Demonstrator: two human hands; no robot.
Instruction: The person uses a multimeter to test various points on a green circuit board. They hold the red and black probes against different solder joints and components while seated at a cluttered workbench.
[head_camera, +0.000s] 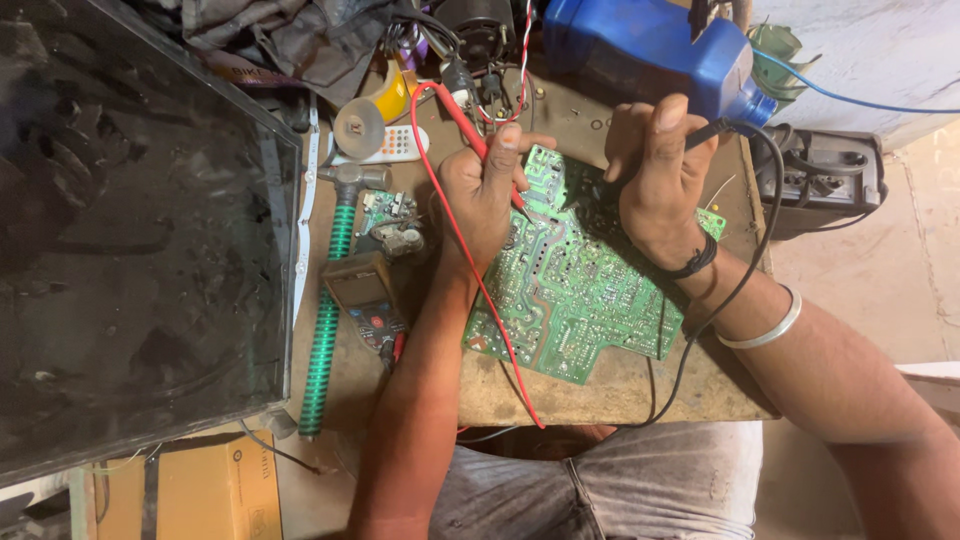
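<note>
A green circuit board (575, 290) lies solder side up on a worn wooden table (600, 385). My left hand (483, 195) pinches a red meter probe (470, 135), its tip down on the board's upper left part. My right hand (652, 170) grips a black meter probe (705, 130), pressing its tip onto the board near the top middle. Red and black leads trail from the probes across the board toward me. A brown multimeter (365, 300) rests to the left of my left forearm.
A large dark screen panel (140, 230) fills the left side. A hammer with a green ribbed handle (328, 300) lies beside it. A blue plastic jug (650, 50), tape roll (392, 95), small remote (390, 145), and a grey device (825, 175) crowd the far edge. A cardboard box (200, 490) sits below.
</note>
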